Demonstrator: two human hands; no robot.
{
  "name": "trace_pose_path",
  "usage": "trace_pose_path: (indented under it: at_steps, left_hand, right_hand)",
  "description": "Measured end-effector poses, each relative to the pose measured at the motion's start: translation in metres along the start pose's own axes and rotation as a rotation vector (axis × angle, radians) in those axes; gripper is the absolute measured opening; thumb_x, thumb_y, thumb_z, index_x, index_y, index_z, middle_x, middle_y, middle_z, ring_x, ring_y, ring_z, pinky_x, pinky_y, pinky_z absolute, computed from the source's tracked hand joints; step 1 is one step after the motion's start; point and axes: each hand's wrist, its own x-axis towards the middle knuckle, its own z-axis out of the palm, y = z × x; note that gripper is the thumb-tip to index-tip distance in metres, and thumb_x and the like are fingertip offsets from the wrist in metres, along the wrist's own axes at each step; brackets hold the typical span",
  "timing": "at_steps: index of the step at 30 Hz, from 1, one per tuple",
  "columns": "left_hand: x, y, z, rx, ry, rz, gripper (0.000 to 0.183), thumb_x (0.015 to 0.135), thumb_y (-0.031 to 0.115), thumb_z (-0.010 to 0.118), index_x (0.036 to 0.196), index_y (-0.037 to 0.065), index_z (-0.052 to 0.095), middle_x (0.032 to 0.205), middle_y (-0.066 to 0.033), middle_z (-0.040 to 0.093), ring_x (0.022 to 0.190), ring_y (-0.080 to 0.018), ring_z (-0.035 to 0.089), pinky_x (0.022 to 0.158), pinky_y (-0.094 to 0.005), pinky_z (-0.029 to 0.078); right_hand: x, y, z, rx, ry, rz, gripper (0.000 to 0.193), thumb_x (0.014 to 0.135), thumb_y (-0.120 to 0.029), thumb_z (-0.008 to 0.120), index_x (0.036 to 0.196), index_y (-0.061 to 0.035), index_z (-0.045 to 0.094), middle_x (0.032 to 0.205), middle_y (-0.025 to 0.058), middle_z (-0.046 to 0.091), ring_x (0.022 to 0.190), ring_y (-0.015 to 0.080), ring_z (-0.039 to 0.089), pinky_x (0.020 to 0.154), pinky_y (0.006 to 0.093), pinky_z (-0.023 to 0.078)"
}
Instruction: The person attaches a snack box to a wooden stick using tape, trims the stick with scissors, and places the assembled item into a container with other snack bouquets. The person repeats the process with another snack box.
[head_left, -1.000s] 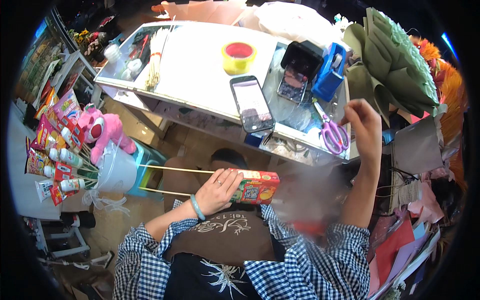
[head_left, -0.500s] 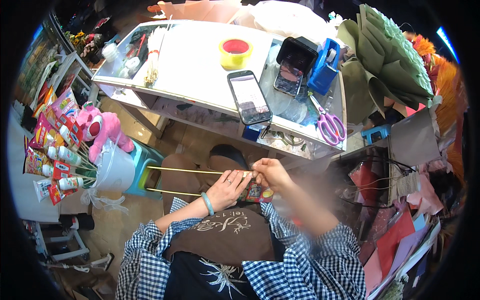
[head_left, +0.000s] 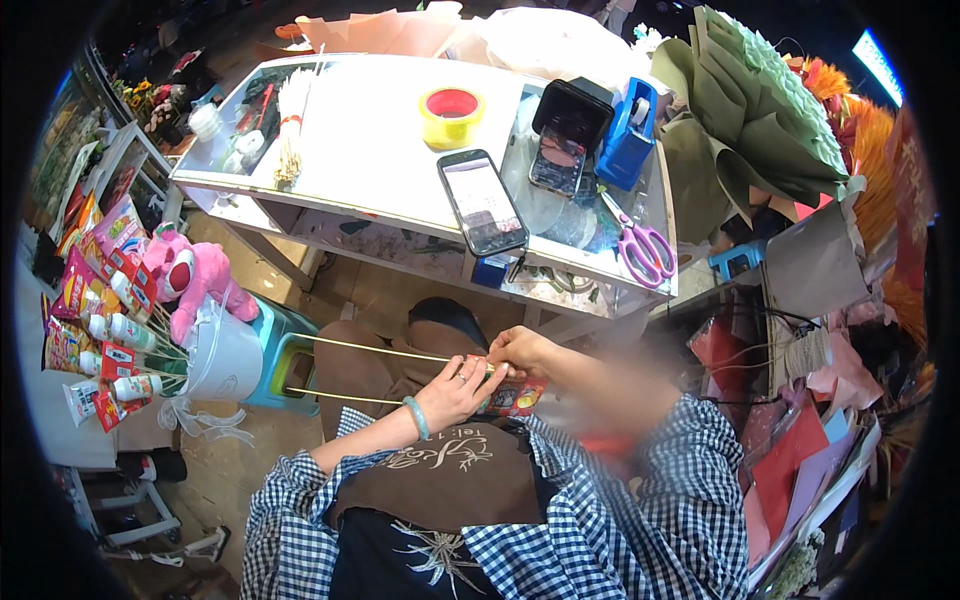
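Observation:
Over my lap, my left hand (head_left: 452,392) grips a small red and green snack packet (head_left: 522,398) and the ends of two thin yellowish sticks, its fingers laid over them. The upper stick (head_left: 385,350) and the lower stick (head_left: 350,397) reach out to the left, nearly parallel. My right hand (head_left: 522,350) is closed in a pinch at the packet's upper edge, right beside my left fingertips. What sits between those right fingertips is too small and covered to make out. Part of the packet is hidden under my left hand.
Ahead is a white table (head_left: 365,130) with a tape roll (head_left: 452,117), phone (head_left: 482,203), blue tape dispenser (head_left: 627,135), purple scissors (head_left: 645,250) and a stick bundle (head_left: 291,125). At left, a white bucket (head_left: 225,355) of snacks on sticks and a pink plush toy (head_left: 200,280) rest on stools.
The whole view has shifted a little, so the table appears further left and lower. My right fingertips have come slightly down toward the packet; my left hand keeps its hold.

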Motion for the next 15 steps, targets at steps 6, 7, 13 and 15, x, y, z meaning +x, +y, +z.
trace_pose_path:
  at_steps: [6, 7, 13, 15]
  left_hand:
    - [-0.0006, 0.0035, 0.0033, 0.018, -0.033, 0.015, 0.060, 0.080, 0.020, 0.055, 0.136, 0.001, 0.043, 0.114, -0.0183, 0.055, 0.106, -0.0302, 0.053, 0.092, -0.0420, 0.042]
    - [-0.0010, 0.0039, 0.0036, 0.024, -0.038, 0.020, 0.061, 0.080, 0.020, 0.055, 0.137, 0.001, 0.043, 0.114, -0.0182, 0.055, 0.106, -0.0301, 0.053, 0.091, -0.0419, 0.042]
    - [-0.0032, 0.0044, 0.0069, 0.042, -0.028, 0.058, 0.061, 0.083, 0.021, 0.054, 0.139, 0.002, 0.040, 0.115, -0.0174, 0.055, 0.107, -0.0293, 0.052, 0.091, -0.0423, 0.042]
    - [-0.0032, 0.0043, 0.0082, 0.041, -0.023, 0.075, 0.061, 0.083, 0.022, 0.054, 0.140, 0.003, 0.040, 0.116, -0.0172, 0.055, 0.107, -0.0290, 0.053, 0.091, -0.0422, 0.042]
  right_hand:
    - [-0.0053, -0.0045, -0.0013, -0.125, -0.013, 0.046, 0.007, 0.084, -0.006, 0.063, 0.083, -0.0020, 0.057, 0.052, 0.0043, 0.054, 0.038, 0.0109, 0.048, 0.033, 0.0244, 0.032]
    - [-0.0056, -0.0046, -0.0019, -0.145, -0.026, 0.055, 0.007, 0.085, -0.007, 0.063, 0.084, -0.0023, 0.058, 0.053, 0.0037, 0.054, 0.038, 0.0106, 0.048, 0.033, 0.0243, 0.033]
    - [-0.0065, 0.0013, -0.0051, -0.172, -0.037, 0.079, 0.007, 0.086, -0.009, 0.063, 0.084, -0.0034, 0.059, 0.057, 0.0028, 0.058, 0.040, 0.0099, 0.051, 0.033, 0.0237, 0.035]
    - [-0.0084, 0.0037, -0.0068, -0.120, -0.057, 0.099, 0.008, 0.086, -0.009, 0.062, 0.084, -0.0031, 0.058, 0.059, 0.0042, 0.060, 0.043, 0.0117, 0.057, 0.033, 0.0233, 0.035]
